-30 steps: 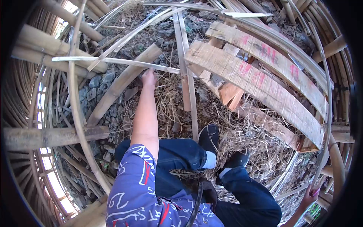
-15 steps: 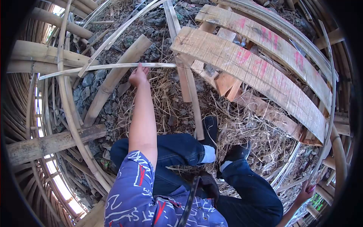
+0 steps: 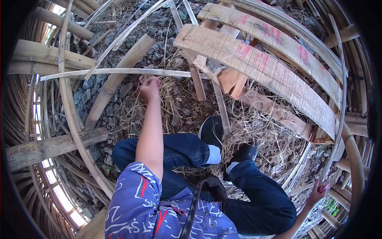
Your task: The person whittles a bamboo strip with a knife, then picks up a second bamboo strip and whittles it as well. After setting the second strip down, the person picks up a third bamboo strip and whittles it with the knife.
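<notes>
My left hand [image 3: 150, 88] is curled closed just below a thin pale bamboo strip [image 3: 123, 71], with a small gap between them. What its fingers hold, if anything, is hidden. Straw and shavings [image 3: 171, 93] lie beneath the hand. Low on the far right, my right hand [image 3: 317, 193] has its fingers bent around something pinkish that I cannot make out. The lower end of a long narrow strip [image 3: 339, 115] comes close to these fingers; whether they grip it is unclear.
A slatted wooden bench [image 3: 254, 65] with pink marks stands at the upper right. Thick bamboo poles [image 3: 55, 149] jut in from the left. A bamboo piece [image 3: 117, 81] rests on dark rubble. My shoes [image 3: 211, 129] are among the straw.
My left hand has come off the thin bamboo strip and dropped slightly below it. The view has shifted a little. My right hand stays low at the right.
</notes>
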`<move>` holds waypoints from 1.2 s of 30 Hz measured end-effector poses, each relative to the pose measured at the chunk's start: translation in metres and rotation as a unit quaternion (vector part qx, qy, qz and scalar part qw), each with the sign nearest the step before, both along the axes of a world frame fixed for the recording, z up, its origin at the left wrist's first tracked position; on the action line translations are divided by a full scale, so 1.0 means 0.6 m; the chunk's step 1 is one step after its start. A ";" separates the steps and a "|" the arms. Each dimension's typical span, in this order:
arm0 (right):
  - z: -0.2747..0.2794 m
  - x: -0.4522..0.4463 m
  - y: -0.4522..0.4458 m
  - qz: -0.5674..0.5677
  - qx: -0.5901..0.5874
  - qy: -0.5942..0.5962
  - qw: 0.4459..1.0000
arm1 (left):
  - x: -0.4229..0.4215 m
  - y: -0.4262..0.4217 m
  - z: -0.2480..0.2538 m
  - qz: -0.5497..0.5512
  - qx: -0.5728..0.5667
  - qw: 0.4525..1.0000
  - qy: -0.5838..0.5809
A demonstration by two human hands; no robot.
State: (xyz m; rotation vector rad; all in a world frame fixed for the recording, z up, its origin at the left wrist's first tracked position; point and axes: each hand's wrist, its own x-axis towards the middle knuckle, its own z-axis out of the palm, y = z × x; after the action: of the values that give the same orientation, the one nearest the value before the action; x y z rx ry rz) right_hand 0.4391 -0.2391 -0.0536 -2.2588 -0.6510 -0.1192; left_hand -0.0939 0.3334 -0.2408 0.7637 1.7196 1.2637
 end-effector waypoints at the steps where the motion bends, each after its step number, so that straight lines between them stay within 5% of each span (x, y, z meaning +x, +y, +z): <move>1: 0.000 0.000 0.002 -0.003 -0.015 -0.009 1.000 | 0.038 -0.022 0.023 -0.048 -0.012 0.998 0.041; 4: 0.002 -0.002 0.007 -0.017 -0.038 -0.014 0.999 | 0.126 -0.065 -0.006 -0.259 -0.146 0.951 0.086; 6: 0.007 -0.002 0.007 -0.030 -0.043 -0.018 0.998 | 0.170 -0.078 -0.069 -0.294 -0.235 0.924 0.063; 11: 0.000 0.007 0.000 -0.004 -0.061 -0.043 0.997 | 0.239 -0.103 -0.110 -0.263 -0.218 0.925 -0.169; 16: 0.008 -0.007 0.033 0.000 -0.005 0.015 1.000 | 0.256 -0.092 -0.088 -0.295 -0.226 0.928 -0.012; 20: -0.006 0.013 0.000 0.036 -0.064 -0.054 0.996 | 0.300 -0.085 -0.099 -0.298 -0.261 0.914 -0.084; 23: 0.009 -0.002 0.014 0.003 -0.094 -0.024 0.995 | 0.328 -0.107 -0.103 -0.265 -0.302 0.867 -0.295; 26: 0.010 -0.002 0.016 0.011 -0.083 -0.002 0.997 | 0.345 -0.128 -0.139 -0.310 -0.230 0.886 -0.257; 31: 0.022 -0.008 0.018 0.026 -0.095 -0.043 0.994 | 0.289 -0.164 -0.039 -0.167 -0.178 0.906 -0.347; 36: 0.024 -0.017 0.038 0.016 -0.120 -0.025 0.992 | 0.121 -0.207 0.097 -0.254 -0.137 0.939 -0.187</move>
State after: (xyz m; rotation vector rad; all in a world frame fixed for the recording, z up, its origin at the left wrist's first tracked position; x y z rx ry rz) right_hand 0.4291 -0.2162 -0.0393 -2.4808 -0.7613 -0.0855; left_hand -0.0214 0.2093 -0.1828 0.6878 1.2441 0.7349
